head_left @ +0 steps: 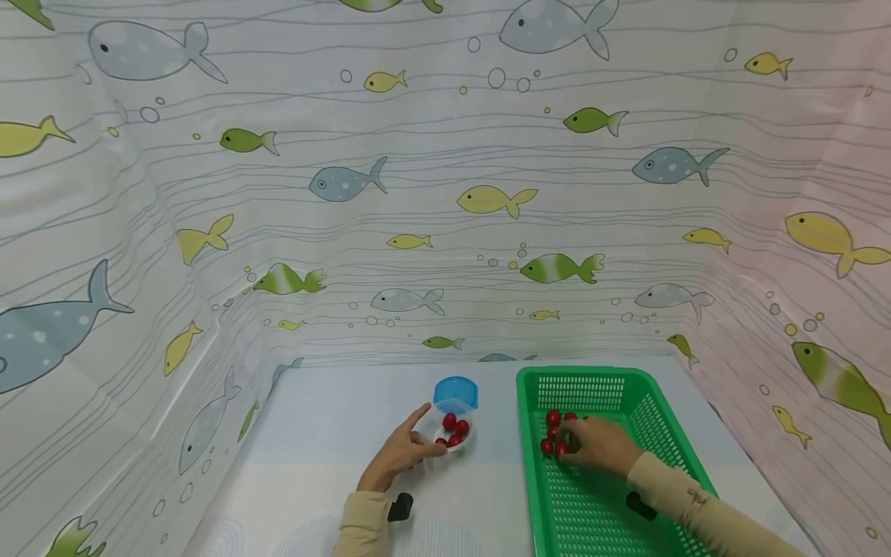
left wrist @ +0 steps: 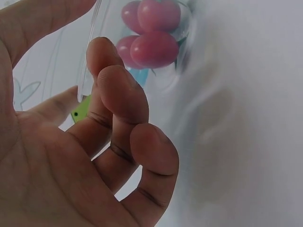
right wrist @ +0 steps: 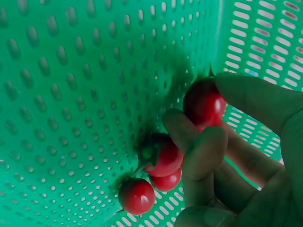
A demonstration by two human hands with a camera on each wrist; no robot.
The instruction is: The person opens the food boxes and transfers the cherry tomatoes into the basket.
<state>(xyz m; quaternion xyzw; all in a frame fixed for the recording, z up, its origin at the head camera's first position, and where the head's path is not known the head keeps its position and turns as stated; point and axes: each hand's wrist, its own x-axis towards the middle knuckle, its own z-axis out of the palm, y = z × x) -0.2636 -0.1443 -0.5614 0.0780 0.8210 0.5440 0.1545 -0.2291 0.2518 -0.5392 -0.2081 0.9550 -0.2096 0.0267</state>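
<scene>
My left hand [head_left: 400, 452] holds a small clear plastic container [head_left: 470, 435], its thumb and index finger spread across the rim. Several red cherry tomatoes [left wrist: 158, 49] lie inside it; the other fingers curl beside the wall in the left wrist view. Over in the green basket [head_left: 527, 464], my right hand [head_left: 602, 445] pinches a cherry tomato [right wrist: 204, 104] between thumb and fingers. Other tomatoes [right wrist: 136, 196] rest on the basket floor below those fingers, close to the perforated wall. The hand partly covers the tomatoes in the head view.
A blue lid [head_left: 455, 391] is just behind the container. The basket stands at the right of the white table [head_left: 313, 433], its raised rim surrounding the right hand. Fish-printed sheeting [head_left: 418, 263] encloses the back and both sides.
</scene>
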